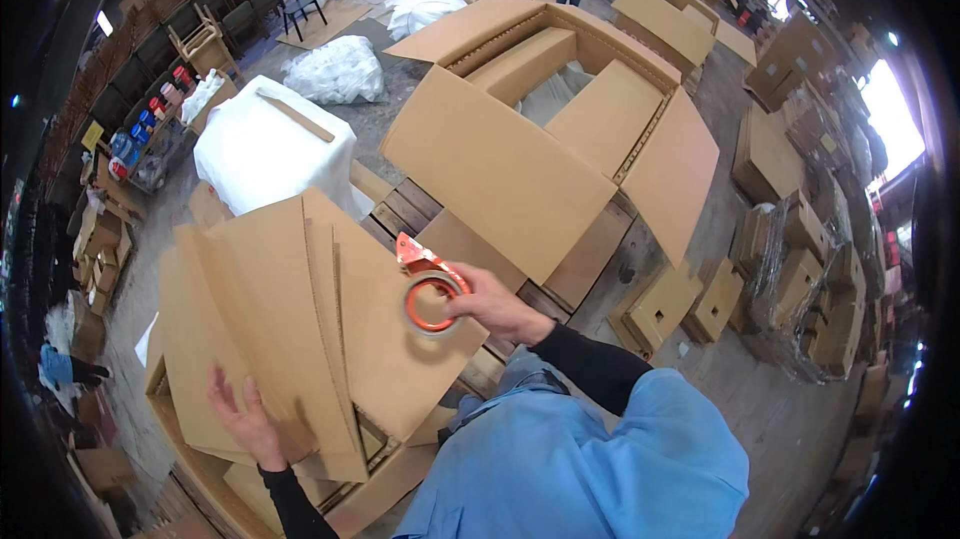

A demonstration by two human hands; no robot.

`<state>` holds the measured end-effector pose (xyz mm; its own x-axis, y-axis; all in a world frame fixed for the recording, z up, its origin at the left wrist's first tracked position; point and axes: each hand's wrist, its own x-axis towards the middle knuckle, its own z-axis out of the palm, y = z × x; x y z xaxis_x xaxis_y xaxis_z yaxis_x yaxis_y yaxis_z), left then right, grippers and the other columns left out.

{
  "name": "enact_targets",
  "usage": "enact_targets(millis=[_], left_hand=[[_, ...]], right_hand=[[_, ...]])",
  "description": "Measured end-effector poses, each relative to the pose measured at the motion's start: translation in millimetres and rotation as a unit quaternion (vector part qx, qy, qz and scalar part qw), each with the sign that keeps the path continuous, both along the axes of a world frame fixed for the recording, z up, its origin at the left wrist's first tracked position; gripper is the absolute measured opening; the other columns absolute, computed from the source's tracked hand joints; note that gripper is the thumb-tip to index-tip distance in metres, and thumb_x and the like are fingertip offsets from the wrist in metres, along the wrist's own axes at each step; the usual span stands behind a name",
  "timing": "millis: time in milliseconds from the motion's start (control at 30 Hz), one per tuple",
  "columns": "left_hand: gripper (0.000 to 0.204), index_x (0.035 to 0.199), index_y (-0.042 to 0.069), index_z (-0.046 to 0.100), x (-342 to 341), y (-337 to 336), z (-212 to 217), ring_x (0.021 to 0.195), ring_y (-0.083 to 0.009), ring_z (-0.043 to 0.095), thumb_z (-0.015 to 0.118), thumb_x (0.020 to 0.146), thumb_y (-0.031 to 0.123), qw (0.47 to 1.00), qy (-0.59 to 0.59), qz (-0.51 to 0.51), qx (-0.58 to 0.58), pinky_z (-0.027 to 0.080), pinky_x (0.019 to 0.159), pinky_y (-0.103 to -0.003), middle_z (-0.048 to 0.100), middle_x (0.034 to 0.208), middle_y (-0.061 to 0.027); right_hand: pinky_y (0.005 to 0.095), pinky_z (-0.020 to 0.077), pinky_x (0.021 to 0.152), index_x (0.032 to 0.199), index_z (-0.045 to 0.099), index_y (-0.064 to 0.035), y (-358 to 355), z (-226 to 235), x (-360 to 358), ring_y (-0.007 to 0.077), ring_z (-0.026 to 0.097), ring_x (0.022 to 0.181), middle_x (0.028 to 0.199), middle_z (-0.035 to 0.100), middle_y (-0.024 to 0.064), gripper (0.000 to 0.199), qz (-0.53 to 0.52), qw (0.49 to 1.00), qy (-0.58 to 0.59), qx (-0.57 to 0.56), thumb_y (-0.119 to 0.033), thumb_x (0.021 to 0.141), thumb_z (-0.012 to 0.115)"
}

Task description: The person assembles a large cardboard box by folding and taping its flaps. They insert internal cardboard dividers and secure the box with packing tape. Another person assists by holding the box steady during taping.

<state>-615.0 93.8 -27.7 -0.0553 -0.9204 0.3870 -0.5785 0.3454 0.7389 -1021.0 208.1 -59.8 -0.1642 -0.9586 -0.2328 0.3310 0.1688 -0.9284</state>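
Head view, remote read: I can make out no word or number. On the orange tape dispenser (440, 267) I see small pale marks, too fine for me to read. Yellow card (93, 135) at far left: I log it as too small and blurred to decipher.

Dispenser (425, 261): orange-red, and how it pops!
Sheets (378, 309): plain tan here
Box (500, 169): tan again
Shirt (580, 459): light blue, look at that
Sleeves (595, 369): solid black
Bundle (265, 154): bright white
Floor (690, 389): dull grey
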Motion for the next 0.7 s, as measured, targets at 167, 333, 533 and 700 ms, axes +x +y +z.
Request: enact_targets(millis=[167,333,533,700], left_hand=[[0.048,0.147,0.005,0.049,-196.5,24.1,-13.0,0.135,-0.0267,0.054,0.052,0.11,0.035,0.888,0.318,-0.175,0.284,0.046,0.111,-0.045,0.052,0.153,-0.0163],[0.019,0.116,0.007,0.052,-394.1,24.8,-45.3,0.115,-0.0207,0.067,0.056,0.108,0.025,0.67,0.446,-0.319,0.501,0.058,0.091,-0.037,0.069,0.12,-0.0111],[0.018,0.098,0.009,0.045,-552.4,37.7,-45.9,0.093,-0.0186,0.073,0.062,0.103,0.008,0.622,0.398,-0.298,0.605,0.064,0.077,-0.031,0.068,0.106,-0.013],[0.019,0.098,0.01,0.041,-645.6,35.3,-65.9,0.105,-0.0251,0.073,0.059,0.105,0.007,0.51,0.393,-0.351,0.68,0.062,0.088,-0.036,0.068,0.117,-0.0183]], right_hand=[[0.036,0.0542,0.089,0.144,0.055,-0.0052,33.9,40.4,-97.0,0.0284,0.068,0.105,0.122,0.064,0.014,0.07,0.011,0.899,0.407,-0.16,-0.004,0.075,0.071],[0.0442,0.0566,0.083,0.133,0.063,-0.0103,53.9,64.5,-212.3,0.038,0.067,0.097,0.118,0.064,0.017,0.06,0.093,0.804,0.556,-0.19,-0.012,0.075,0.077],[0.0442,0.0568,0.084,0.13,0.064,-0.0106,92.2,62.0,-350.5,0.0373,0.067,0.101,0.123,0.064,0.0176,0.059,0.116,0.765,0.621,-0.129,-0.012,0.073,0.077],[0.0435,0.0567,0.087,0.132,0.063,-0.0102,118.8,66.0,-419.3,0.0374,0.067,0.103,0.123,0.064,0.0191,0.061,0.096,0.734,0.664,-0.106,-0.009,0.073,0.077]])
